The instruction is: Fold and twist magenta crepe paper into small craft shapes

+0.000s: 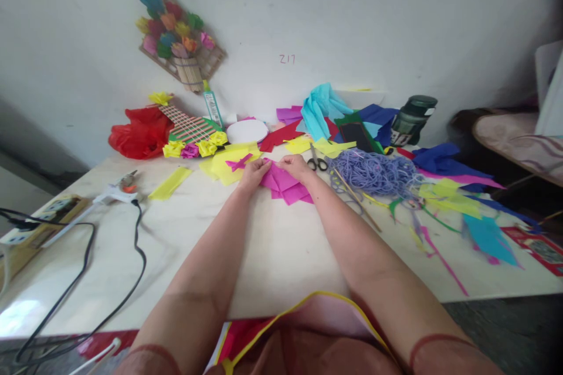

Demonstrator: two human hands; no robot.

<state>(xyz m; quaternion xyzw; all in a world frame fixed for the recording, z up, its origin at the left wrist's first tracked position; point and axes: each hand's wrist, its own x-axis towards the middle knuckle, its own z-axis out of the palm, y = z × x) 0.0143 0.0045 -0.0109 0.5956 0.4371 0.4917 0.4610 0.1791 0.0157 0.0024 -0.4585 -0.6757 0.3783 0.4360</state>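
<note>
Magenta crepe paper [288, 187] lies in layered pieces on the table under and between my two hands. My left hand [255, 174] is closed, its thumb and fingers pinching the paper near its upper left edge. A short way to the right, my right hand [297, 167] is also closed in a pinch at the paper's upper edge. A small twisted magenta strip [240, 162] rests beyond my left hand on yellow crepe paper [226, 165]. Black-handled scissors [316, 163] lie just right of my right hand.
A tangled purple cord pile [373, 173] and a thin stick [358, 200] lie to the right. A dark green bottle [411, 121] stands behind. At left are a glue gun [116, 193], a power strip [55, 211] and a red plastic bag [141, 133]. Paper flowers [171, 29] hang on the wall.
</note>
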